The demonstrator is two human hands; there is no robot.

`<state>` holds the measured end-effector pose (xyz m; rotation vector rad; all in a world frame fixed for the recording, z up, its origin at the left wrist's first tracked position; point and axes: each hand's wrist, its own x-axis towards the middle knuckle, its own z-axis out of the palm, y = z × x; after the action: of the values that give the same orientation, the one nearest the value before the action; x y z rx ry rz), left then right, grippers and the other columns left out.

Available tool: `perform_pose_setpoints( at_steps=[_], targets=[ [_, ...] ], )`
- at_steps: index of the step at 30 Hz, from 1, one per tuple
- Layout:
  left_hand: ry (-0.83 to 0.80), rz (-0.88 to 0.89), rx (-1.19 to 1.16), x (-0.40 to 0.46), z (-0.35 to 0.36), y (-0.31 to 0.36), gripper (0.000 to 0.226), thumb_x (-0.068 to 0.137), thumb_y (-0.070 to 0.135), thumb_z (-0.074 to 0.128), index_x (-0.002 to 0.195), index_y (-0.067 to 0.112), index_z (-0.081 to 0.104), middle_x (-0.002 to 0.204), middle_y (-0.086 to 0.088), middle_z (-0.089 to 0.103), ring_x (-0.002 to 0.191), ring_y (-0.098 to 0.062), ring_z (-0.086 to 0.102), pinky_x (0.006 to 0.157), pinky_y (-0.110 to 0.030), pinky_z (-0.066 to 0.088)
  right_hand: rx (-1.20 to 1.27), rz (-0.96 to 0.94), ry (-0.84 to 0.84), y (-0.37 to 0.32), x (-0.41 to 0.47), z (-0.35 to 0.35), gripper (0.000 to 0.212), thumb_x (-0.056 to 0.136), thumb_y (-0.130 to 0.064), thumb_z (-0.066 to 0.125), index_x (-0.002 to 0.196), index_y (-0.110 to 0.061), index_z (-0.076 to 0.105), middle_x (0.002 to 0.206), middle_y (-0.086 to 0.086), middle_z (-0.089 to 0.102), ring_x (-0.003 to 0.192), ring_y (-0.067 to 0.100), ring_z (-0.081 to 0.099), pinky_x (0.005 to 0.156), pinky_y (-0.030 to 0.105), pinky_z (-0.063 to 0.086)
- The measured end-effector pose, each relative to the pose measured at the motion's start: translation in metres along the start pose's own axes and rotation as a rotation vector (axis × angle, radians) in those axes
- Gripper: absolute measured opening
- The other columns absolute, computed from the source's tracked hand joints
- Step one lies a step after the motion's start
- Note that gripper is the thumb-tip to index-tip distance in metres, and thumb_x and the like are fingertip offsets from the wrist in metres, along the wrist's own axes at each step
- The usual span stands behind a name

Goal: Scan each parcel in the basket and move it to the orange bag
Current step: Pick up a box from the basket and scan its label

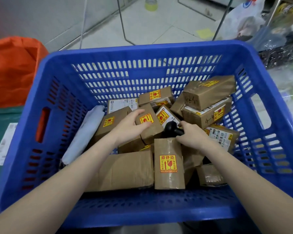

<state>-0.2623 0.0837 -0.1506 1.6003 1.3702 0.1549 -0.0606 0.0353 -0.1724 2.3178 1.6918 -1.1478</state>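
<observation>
Two bare hands are reaching into a big blue plastic basket [254, 53] full of parcels.

The left hand [128, 125] is curling its fingers and thumb around a small brown cardboard box with a yellow and red sticker [148, 124] in the middle of the pile. The right hand [190, 135] is gripping a black scanner [172, 130], and its head is poking out just beside that box. Many more brown cardboard boxes are lying around them, and a white soft parcel [86, 132] is leaning on the basket's left side. The orange cloth bag [13, 70] is sitting outside the basket, to the left.
</observation>
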Motion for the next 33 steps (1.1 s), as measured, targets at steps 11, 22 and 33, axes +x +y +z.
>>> perform_pose_setpoints(
  at_steps=[11, 22, 33],
  targets=[
    [-0.091, 0.001, 0.035, -0.010, -0.014, 0.011, 0.061, 0.092, 0.038, 0.059, 0.146, 0.024, 0.033, 0.147, -0.002, 0.042, 0.131, -0.019, 0.044, 0.109, -0.040, 0.040, 0.004, -0.045, 0.005, -0.012, -0.016, -0.022, 0.021, 0.092, -0.026, 0.053, 0.110, -0.016, 0.053, 0.091, 0.003, 0.056, 0.082, 0.020, 0.055, 0.065, 0.028, 0.041],
    [0.020, 0.159, 0.209, -0.083, -0.030, 0.007, 0.057, 0.088, 0.030, 0.067, 0.137, 0.014, 0.044, 0.127, 0.002, 0.051, 0.115, -0.009, 0.046, 0.099, -0.023, 0.038, 0.356, -0.130, 0.093, -0.063, -0.122, -0.083, 0.022, 0.088, -0.025, 0.061, 0.106, -0.012, 0.059, 0.081, 0.003, 0.061, 0.066, 0.012, 0.057, 0.055, 0.022, 0.043],
    [-0.058, 0.138, 0.441, -0.094, -0.049, -0.042, 0.080, 0.085, 0.035, 0.070, 0.148, 0.011, 0.027, 0.149, -0.008, 0.038, 0.136, -0.019, 0.037, 0.109, -0.028, 0.030, 0.498, -0.102, 0.046, -0.067, -0.149, -0.063, 0.011, 0.087, -0.024, 0.059, 0.092, -0.014, 0.061, 0.077, 0.002, 0.063, 0.065, 0.015, 0.057, 0.060, 0.027, 0.047]
  ],
)
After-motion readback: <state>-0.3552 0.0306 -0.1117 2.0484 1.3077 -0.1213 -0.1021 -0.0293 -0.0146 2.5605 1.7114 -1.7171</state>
